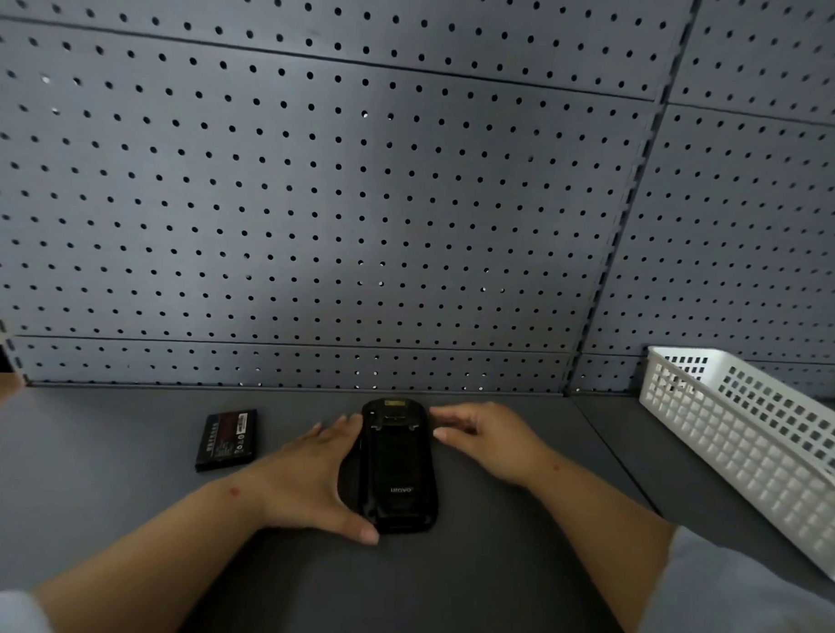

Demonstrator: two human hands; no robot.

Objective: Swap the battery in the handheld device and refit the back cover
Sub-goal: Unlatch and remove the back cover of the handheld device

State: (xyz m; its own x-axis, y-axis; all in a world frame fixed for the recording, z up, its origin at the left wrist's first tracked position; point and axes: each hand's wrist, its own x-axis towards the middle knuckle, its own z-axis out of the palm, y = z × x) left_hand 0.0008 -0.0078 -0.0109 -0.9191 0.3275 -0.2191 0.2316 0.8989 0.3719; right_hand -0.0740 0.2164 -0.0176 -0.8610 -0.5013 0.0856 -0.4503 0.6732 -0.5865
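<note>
Grey pegboard (pixel 315 194) backs one white basket (pixel 756 451). One black handheld device (pixel 398 467) lies back-up on the shelf (pixel 115 519): rigid, smooth-sided, best gripped along its long edges. Left hand (pixel 306 478) cups its side, fingers spread; right hand (pixel 487 437) hovers relaxed, empty. One flat battery (pixel 226 440) lies apart.

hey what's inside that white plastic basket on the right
The white perforated plastic basket shows only its own lattice walls and floor in the part facing the camera. Its near wall and the frame edge hide the rest, so contents there cannot be ruled out.
</note>
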